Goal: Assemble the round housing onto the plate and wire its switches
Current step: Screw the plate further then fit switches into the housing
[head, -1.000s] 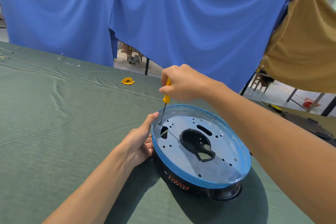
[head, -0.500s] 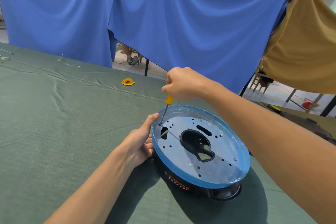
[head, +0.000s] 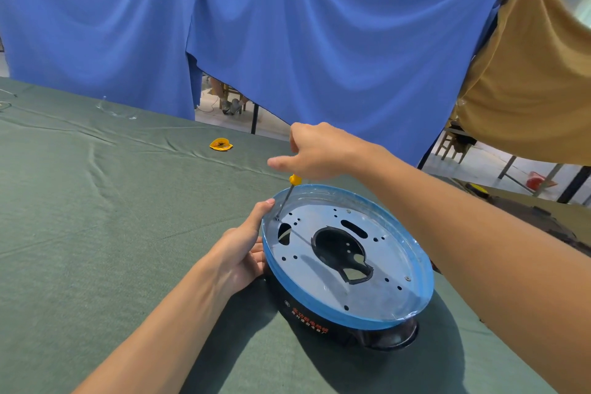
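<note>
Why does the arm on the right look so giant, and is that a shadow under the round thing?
Head view: the wide-angle lens stretches things near the frame edge, so the right forearm looks oversized; yes, the round housing casts a soft dark shadow on the green tablecloth; the plate shows pale glare.

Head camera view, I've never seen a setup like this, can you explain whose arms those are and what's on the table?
No machine here: a person wears one camera on the head, looking down at their own bare arms. On the green cloth-covered table sits a black round housing with a blue-rimmed metal plate on top. The left hand grips the plate's rim. The right hand holds a yellow-handled screwdriver, its tip on the plate near that rim. A small yellow object lies farther back.
</note>
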A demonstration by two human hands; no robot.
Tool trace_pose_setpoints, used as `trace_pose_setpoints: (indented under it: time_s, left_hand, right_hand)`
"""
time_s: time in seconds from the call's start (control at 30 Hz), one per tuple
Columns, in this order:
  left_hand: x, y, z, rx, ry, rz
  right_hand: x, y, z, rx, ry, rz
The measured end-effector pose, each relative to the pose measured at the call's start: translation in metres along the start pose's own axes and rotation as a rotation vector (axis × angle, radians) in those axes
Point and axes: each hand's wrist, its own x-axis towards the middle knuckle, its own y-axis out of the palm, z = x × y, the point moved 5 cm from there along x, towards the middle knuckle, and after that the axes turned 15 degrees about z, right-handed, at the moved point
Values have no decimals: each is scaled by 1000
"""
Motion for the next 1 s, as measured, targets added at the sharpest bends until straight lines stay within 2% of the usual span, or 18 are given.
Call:
trace_pose_setpoints:
  time_s: [0.07,0.13,0.3,0.43,0.5,0.63,0.73,0.8,0.87,0.93,1.0]
  left_hand:
    - [0,1,0,0,-4,4]
    - [-1,1,0,-3,-12,1]
    - [-2,2,0,-4,-11,-14]
    - [-3,2,0,-5,-6,-19]
    - [-3,2,0,-10,-5,-16]
    - [-2,2,1,-2,-14,-5]
    - [-2,1,1,-3,-15,-5]
    - [-3,1,1,-1,-13,-2]
    - [-2,0,0,11,-7,0]
    - [-1,0,1,7,-6,6]
    - [-2,-1,1,-2,-10,7]
  right_hand:
    - [-6,-2,1,77,-9,129]
    - [-8,-5,3,131,-57,163]
    - [-2,-9,8,40,-136,-101]
    - [0,-3,15,-158,-73,-241]
    - [1,-2,14,-151,-35,-184]
    - [-1,-5,12,89,-80,133]
    - [0,-11,14,85,-147,46]
    - [3,-11,17,-42,-162,-106]
    - [6,-5,18,-137,-125,-187]
    - [6,-3,16,-161,-61,-170]
    - [5,-3,12,-62,-36,-29]
